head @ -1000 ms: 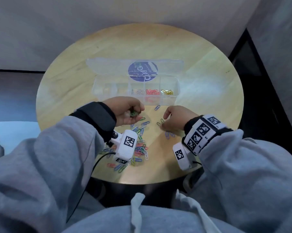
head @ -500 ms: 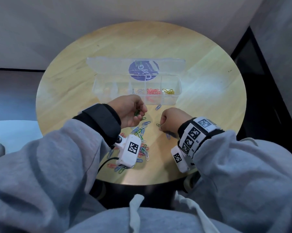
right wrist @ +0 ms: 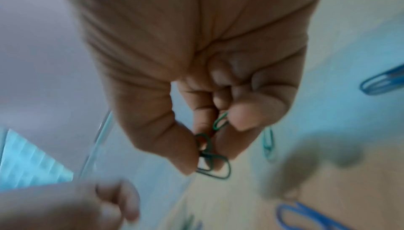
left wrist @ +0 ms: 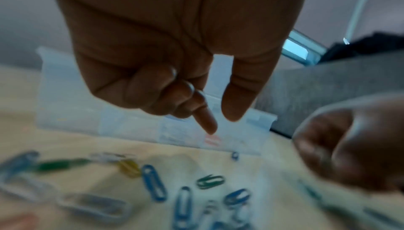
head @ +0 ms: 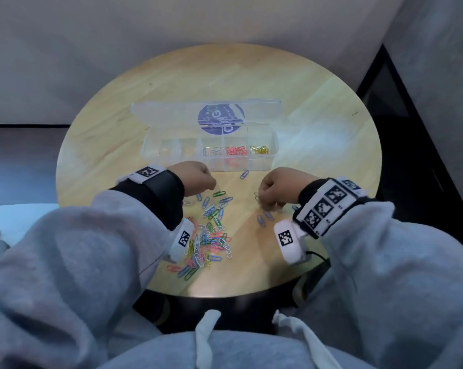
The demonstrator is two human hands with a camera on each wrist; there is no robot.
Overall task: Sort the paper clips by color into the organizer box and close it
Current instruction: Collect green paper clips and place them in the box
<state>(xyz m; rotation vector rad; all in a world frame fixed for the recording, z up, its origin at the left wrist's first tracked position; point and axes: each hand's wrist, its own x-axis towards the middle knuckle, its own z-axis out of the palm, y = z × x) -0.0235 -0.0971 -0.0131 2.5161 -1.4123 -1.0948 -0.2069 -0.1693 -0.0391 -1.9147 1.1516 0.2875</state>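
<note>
The round table (head: 318,107) carries the open organizer box (head: 210,166) toward its far side, lid laid back, with white, red and yellow clips already lying in its three right-hand compartments and the left-hand ones apparently bare (the clear plastic makes that hard to judge). The step in hand looks like gathering the greens: nearer the person, a mixed pile of paper clips (head: 211,233) spreads between the forearms, well short of the box. The right hand (right wrist: 203,95) pinches a few green clips (right wrist: 211,156) between thumb and fingertips, hovering just above the table to the right of the pile. The left hand (left wrist: 174,52) hangs over the pile's far edge, fingers curled, forefinger and thumb apart and pointing down, holding nothing that shows. The next move probably calls for carrying the greens to a bare compartment, keeping the pinch firm so none slips
</note>
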